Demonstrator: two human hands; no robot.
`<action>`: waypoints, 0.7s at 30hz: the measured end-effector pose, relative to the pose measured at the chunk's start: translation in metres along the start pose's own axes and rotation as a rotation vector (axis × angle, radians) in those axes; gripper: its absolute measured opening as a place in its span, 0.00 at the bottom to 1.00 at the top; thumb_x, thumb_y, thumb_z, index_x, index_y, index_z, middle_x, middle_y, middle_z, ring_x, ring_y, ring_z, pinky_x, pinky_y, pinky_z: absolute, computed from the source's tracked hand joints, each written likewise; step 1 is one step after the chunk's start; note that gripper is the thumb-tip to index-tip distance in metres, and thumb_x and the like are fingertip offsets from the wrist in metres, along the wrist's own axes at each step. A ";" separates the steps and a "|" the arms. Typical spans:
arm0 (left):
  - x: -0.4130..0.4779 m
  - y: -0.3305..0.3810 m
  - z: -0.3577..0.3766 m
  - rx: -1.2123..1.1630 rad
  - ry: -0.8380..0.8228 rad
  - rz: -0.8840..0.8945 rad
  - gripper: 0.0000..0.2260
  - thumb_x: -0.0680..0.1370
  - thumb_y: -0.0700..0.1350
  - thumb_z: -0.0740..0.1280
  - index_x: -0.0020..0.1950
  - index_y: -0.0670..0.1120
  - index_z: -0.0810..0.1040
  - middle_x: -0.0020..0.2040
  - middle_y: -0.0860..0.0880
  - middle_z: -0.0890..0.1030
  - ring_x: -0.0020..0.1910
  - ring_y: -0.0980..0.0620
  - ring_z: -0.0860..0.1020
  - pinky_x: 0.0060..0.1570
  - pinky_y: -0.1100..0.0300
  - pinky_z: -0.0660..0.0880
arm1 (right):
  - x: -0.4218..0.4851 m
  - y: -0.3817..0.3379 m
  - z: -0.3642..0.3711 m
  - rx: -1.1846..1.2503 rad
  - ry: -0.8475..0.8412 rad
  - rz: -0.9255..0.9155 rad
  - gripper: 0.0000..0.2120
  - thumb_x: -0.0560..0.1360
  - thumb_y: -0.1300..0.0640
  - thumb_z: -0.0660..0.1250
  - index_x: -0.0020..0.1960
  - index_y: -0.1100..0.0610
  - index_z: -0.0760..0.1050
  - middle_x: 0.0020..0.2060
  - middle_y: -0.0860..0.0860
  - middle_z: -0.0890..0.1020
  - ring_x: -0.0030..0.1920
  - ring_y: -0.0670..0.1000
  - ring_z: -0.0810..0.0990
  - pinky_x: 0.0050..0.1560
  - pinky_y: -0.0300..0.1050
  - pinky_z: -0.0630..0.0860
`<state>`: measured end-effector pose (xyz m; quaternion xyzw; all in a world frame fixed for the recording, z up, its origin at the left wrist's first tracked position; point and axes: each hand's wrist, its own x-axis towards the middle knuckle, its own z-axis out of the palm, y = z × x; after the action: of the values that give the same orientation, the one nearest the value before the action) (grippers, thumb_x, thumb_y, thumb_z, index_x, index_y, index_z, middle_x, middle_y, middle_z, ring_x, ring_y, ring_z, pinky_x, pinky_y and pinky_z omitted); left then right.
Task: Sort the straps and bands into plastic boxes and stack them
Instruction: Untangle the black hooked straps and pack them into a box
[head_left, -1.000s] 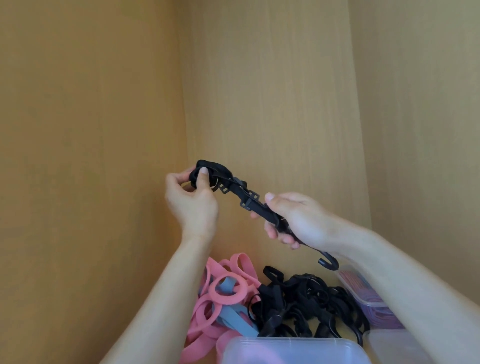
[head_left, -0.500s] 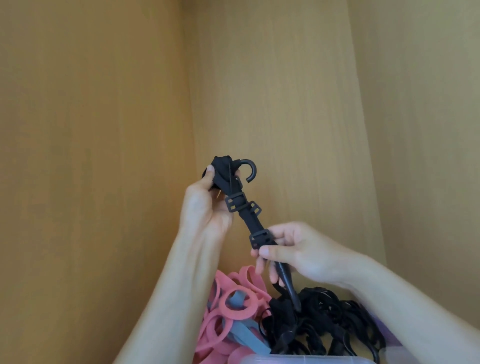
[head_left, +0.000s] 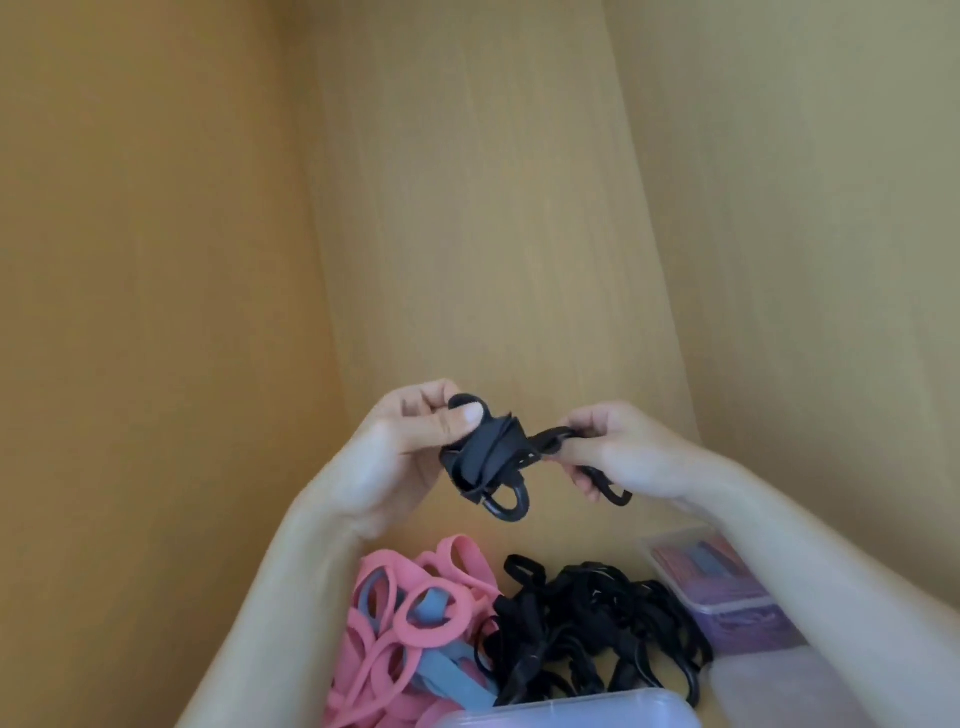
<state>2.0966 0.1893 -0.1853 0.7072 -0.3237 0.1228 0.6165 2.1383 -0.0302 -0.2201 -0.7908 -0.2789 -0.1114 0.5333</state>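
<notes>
before wooden walls (head_left: 467, 208), left hand (head_left: 410, 441) and right hand (head_left: 623, 447) grip bunched black strap (head_left: 483, 460).

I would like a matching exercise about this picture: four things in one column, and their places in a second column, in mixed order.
Things
1. folded black strap
2. pink bands
3. pile of black straps
4. lidded box

Places
a. right of the black pile
b. leftmost, mixed with blue bands
c. between the pink bands and the box
d. gripped by left hand and right hand

Pairs: 1-d, 2-b, 3-c, 4-a
</notes>
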 end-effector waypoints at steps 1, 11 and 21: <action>0.002 -0.003 0.001 0.086 -0.053 -0.003 0.09 0.77 0.36 0.68 0.37 0.42 0.74 0.32 0.44 0.79 0.31 0.50 0.77 0.37 0.62 0.73 | 0.000 -0.001 -0.002 -0.005 0.013 -0.014 0.05 0.79 0.62 0.68 0.47 0.63 0.80 0.29 0.51 0.78 0.29 0.49 0.75 0.35 0.41 0.76; 0.006 -0.022 0.002 0.436 0.117 -0.011 0.11 0.69 0.47 0.73 0.42 0.42 0.75 0.44 0.39 0.85 0.43 0.37 0.84 0.53 0.42 0.77 | 0.008 -0.003 0.006 -0.119 0.198 -0.105 0.07 0.77 0.66 0.64 0.50 0.55 0.77 0.37 0.48 0.79 0.35 0.49 0.73 0.40 0.45 0.71; 0.011 -0.035 0.003 0.722 0.299 0.050 0.07 0.78 0.40 0.71 0.44 0.43 0.73 0.46 0.47 0.85 0.46 0.43 0.83 0.48 0.44 0.79 | 0.012 0.004 0.013 -0.442 0.143 -0.111 0.08 0.81 0.59 0.62 0.55 0.51 0.78 0.43 0.54 0.81 0.45 0.58 0.80 0.45 0.53 0.77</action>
<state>2.1256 0.1846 -0.2076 0.8448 -0.1832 0.3455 0.3653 2.1486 -0.0161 -0.2230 -0.8618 -0.2523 -0.2547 0.3587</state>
